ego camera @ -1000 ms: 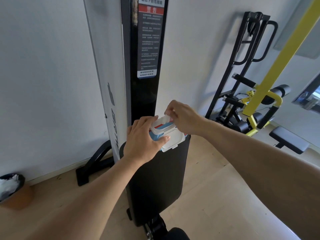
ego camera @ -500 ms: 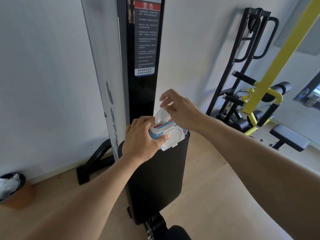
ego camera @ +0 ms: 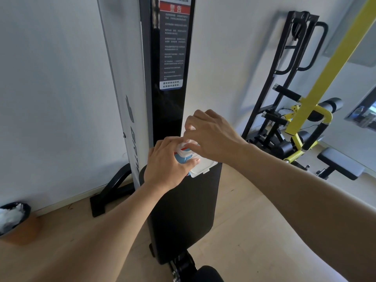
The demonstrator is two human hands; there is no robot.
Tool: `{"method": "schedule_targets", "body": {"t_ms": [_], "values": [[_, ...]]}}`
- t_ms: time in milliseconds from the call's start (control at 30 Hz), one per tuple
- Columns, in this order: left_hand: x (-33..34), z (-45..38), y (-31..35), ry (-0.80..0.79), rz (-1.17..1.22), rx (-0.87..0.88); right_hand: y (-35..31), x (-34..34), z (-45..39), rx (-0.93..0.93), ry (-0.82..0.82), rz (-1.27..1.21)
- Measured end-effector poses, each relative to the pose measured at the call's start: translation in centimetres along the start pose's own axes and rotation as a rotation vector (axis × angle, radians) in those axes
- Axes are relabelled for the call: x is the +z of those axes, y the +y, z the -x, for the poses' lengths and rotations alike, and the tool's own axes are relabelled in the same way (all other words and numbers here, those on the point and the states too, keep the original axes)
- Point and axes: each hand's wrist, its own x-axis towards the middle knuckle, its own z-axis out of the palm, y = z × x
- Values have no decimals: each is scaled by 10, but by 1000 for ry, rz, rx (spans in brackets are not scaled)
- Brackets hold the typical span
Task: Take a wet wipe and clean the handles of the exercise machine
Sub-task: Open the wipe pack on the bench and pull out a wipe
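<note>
While my left hand [ego camera: 168, 161] gripped the wet wipe pack [ego camera: 184, 157] from its left side, fingers curled over the top and the thumb pressed along the near edge, the pack sat on the top end of the black padded backrest [ego camera: 183, 210] that ran away from me toward the machine's upright column [ego camera: 171, 78]. Its white flip lid [ego camera: 203, 168] hung open toward the near right, so the mouth of the pack faced up and slightly toward my right hand [ego camera: 211, 135]. That hand was directly above the opening, its fingers curled in and pinching the crumpled white wet wipe [ego camera: 188, 142] that stood just out of the pack, with a paler fold showing higher up between the fingers. So the wipe lay straight below my right hand and just right of my left, and I judged that the pull had to go up and away from the opening while the left hand held the pack down on the pad. The right hand was plainly the nearer one to the wipe. How much of the sheet was free I could not tell, since my own fingers hid it. No handles of this machine showed near my hands; only the black rack [ego camera: 295, 68] and the yellow frame [ego camera: 317, 94] stood far off to the right.
</note>
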Motion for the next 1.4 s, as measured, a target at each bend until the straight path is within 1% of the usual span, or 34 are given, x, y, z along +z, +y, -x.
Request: {"method": "schedule_targets", "body": {"t_ms": [67,167,200,267,400,533,600,667,833,900,967,1033,1133,1200,1233,1267,1300,1333,1400], "values": [[0,0,0,5,-4,5,-6,3,2,79,82,-24],[0,0,0,5,12,-3,-15,-1,2,389,184,-307],[0,0,1,6,5,0,-17,-2,2,482,198,-385],[1,0,1,7,1,4,-18,-3,1,584,196,-449],[0,1,0,8,8,2,-17,-9,0,634,123,-454],[2,0,-2,-4,2,25,-15,-10,-1,570,-36,-381],[3,0,-4,-6,-13,33,-16,-10,-3,590,-44,-373],[3,0,-4,2,-15,47,-17,-13,-5,683,14,-466],[3,0,-5,16,14,57,-14,-18,-12,971,266,-808],[3,0,-4,12,9,47,-11,-16,-12,1023,269,-899],[2,-1,-2,-12,1,17,-8,-13,-11,998,160,-901],[1,-4,0,-59,25,-36,-6,-12,-9,926,66,-871],[-3,-15,1,-107,129,-134,-5,-15,-6,842,25,-917],[-5,-24,5,-66,78,-109,-4,-17,-6,838,3,-974],[-5,-27,7,-28,45,-94,-3,-15,-6,846,18,-986],[-3,-29,9,8,40,-92,0,-12,-6,848,26,-953],[-2,-29,9,30,62,-90,2,-10,-5,835,5,-868],[0,-27,8,47,95,-78,4,-8,-4,804,-62,-770],[3,-20,7,70,152,-31,6,-4,-1,716,-192,-664]]}}
